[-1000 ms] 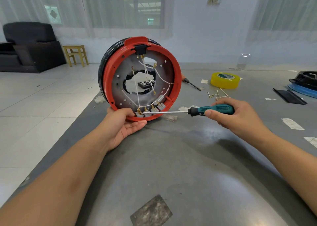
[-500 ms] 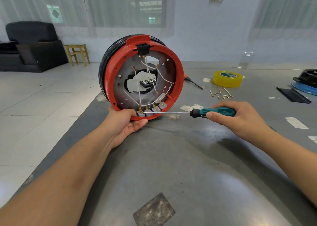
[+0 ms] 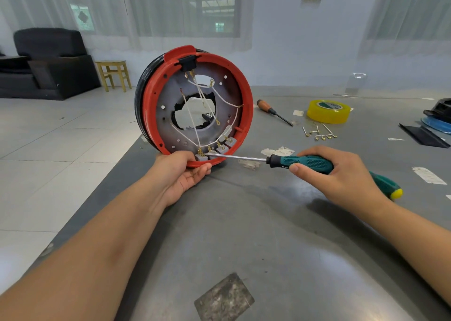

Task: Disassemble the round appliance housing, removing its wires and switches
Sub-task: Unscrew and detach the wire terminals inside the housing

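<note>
**Where everything sits on the bench**

I see the round housing (image 3: pixel 195 106) standing on edge at the table's (image 3: pixel 244 235) left side, open face toward me. My left hand (image 3: pixel 184 174) cups its bottom rim; the switches (image 3: pixel 219 148) sit in a row inside that lower rim, wires (image 3: pixel 195 125) running up from them. My right hand (image 3: pixel 341 174), right of the housing, holds the screwdriver (image 3: pixel 305 163), its tip at the leftmost switch. Behind it lie loose terminals (image 3: pixel 319 133), a second screwdriver (image 3: pixel 273 111) and a tape roll (image 3: pixel 328 112).
</note>
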`<move>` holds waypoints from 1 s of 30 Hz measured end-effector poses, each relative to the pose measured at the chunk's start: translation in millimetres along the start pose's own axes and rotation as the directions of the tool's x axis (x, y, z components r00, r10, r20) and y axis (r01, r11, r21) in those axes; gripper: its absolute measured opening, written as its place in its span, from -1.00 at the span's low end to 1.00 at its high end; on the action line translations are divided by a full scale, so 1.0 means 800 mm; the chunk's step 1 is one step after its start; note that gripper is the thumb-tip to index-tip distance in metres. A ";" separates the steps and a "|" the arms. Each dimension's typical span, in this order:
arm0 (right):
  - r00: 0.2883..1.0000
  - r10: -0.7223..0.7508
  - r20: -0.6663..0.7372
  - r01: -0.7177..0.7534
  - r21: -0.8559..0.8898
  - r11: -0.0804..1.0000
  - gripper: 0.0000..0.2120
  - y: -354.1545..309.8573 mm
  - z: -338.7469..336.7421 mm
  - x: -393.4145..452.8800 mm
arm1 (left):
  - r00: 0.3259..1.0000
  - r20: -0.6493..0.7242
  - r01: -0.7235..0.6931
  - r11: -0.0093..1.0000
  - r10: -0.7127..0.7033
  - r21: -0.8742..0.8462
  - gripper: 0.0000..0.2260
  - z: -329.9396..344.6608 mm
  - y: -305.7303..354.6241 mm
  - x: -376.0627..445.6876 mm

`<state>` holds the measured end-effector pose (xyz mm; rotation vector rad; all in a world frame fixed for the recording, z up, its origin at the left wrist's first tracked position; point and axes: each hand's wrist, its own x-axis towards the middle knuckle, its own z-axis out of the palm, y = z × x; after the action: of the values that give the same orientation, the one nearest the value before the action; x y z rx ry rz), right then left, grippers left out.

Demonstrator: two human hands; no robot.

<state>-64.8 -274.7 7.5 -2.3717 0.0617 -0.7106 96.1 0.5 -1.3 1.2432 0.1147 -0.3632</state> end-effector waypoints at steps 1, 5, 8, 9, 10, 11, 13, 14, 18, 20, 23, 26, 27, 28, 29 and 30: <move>1.000 -0.011 0.001 0.011 -0.004 1.000 -0.69 -0.001 0.002 -0.001 | 1.000 -0.001 -0.002 1.000 0.002 0.001 -0.75 0.000 0.000 0.000; 1.000 -0.006 -0.023 0.006 0.032 0.999 -0.62 0.001 0.003 -0.002 | 1.000 -0.001 -0.010 1.000 0.010 -0.002 -0.68 -0.002 -0.002 0.001; 0.999 0.004 -0.052 0.000 0.085 0.996 -0.67 0.002 -0.001 -0.001 | 1.000 -0.002 -0.012 1.000 0.012 0.008 -0.65 -0.003 -0.002 0.003; 0.999 0.005 -0.053 0.000 0.096 0.995 -0.69 0.002 -0.002 0.000 | 1.000 -0.003 -0.012 1.000 0.012 0.011 -0.64 -0.003 -0.003 0.004; 0.999 0.007 -0.053 -0.001 0.105 0.994 -0.70 0.002 -0.003 0.000 | 1.000 -0.004 -0.013 1.000 0.013 0.011 -0.62 -0.004 -0.003 0.005; 0.998 0.011 -0.054 -0.004 0.112 0.994 -0.70 0.002 -0.004 0.001 | 1.000 -0.006 -0.015 1.000 0.015 0.010 -0.60 -0.004 -0.004 0.006; 0.998 0.017 -0.053 -0.011 0.115 0.993 -0.72 0.004 -0.006 0.002 | 1.000 -0.008 -0.020 1.000 0.020 0.008 -0.56 -0.004 -0.004 0.007; 0.999 0.017 -0.050 -0.012 0.114 0.993 -0.73 0.005 -0.006 0.002 | 1.000 -0.008 -0.023 1.000 0.023 0.008 -0.55 -0.004 -0.005 0.007; 1.000 0.013 -0.024 -0.011 0.097 0.995 -0.75 0.006 -0.008 0.002 | 0.999 -0.013 -0.037 0.999 0.037 0.018 -0.52 -0.004 -0.005 0.008; 1.000 0.011 -0.022 -0.009 0.087 0.996 -0.74 0.005 -0.010 0.003 | 0.999 -0.019 -0.044 0.999 0.044 0.023 -0.54 -0.003 -0.006 0.008; 1.000 0.009 -0.027 -0.007 0.073 0.997 -0.71 0.004 -0.010 0.001 | 0.997 -0.030 -0.066 0.997 0.067 0.037 -0.56 0.001 -0.008 0.006; 0.999 0.013 -0.035 -0.011 0.071 0.997 -0.72 0.003 -0.007 -0.005 | 0.997 -0.042 -0.068 0.997 0.070 0.038 -0.54 0.001 -0.007 0.006; 0.999 0.012 -0.034 -0.010 0.063 0.998 -0.71 0.002 -0.005 -0.006 | 0.997 -0.048 -0.062 0.997 0.064 0.033 -0.54 0.000 -0.006 0.006; 0.999 0.010 -0.032 -0.009 0.048 0.999 -0.71 0.001 -0.003 -0.007 | 0.997 -0.053 -0.057 0.998 0.058 0.025 -0.53 -0.001 -0.005 0.005; 1.000 0.007 -0.031 -0.006 0.033 0.999 -0.70 0.000 -0.001 -0.008 | 0.997 -0.057 -0.050 0.999 0.051 0.012 -0.53 -0.002 -0.004 0.005; 1.000 0.002 -0.030 -0.001 0.019 1.000 -0.70 -0.001 0.000 -0.009 | 0.997 -0.059 -0.042 0.999 0.042 0.000 -0.53 -0.003 -0.003 0.005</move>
<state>-71.2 -272.2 4.6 -2.3427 0.0691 -0.7425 98.9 1.1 -5.5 1.2533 0.1390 -0.2897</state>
